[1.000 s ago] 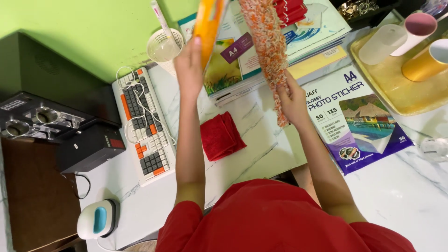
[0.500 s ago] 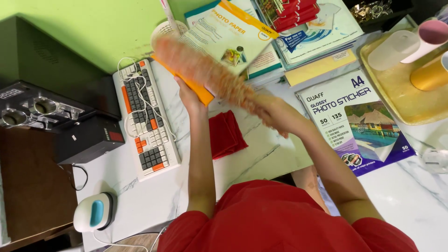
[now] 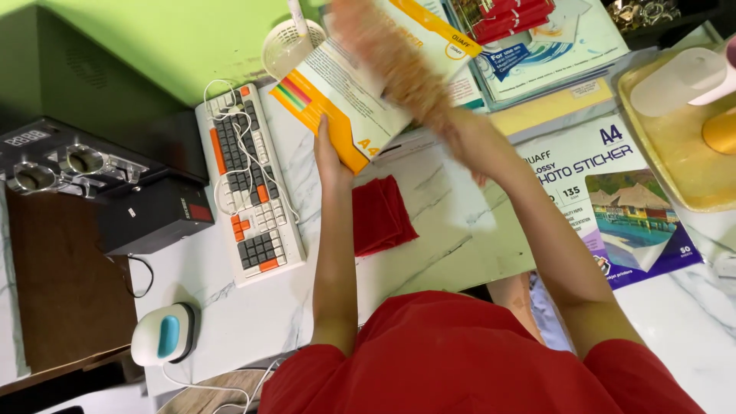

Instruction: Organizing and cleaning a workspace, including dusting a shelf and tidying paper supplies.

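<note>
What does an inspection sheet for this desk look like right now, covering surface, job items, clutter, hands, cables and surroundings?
Surface: white marble-pattern desk.
Job's things: yellow and white paper pack lifted off the desk; orange speckled cloth, motion-blurred.
Clutter: folded red cloth, keyboard, purple paper pack, yellow tray, white and blue device.
Grippers: left hand grips the paper pack; right hand grips the speckled cloth.
Cables: white cable draped over the keyboard.
Surroundings: green wall, black machine.

A green wall [image 3: 153,38] fills the upper left of the frame. A white marbled tabletop [image 3: 261,307] with grey veins spans the centre and lower right. At the left edge lies a dark brown surface [image 3: 61,284]. The light is bright and even.
</note>
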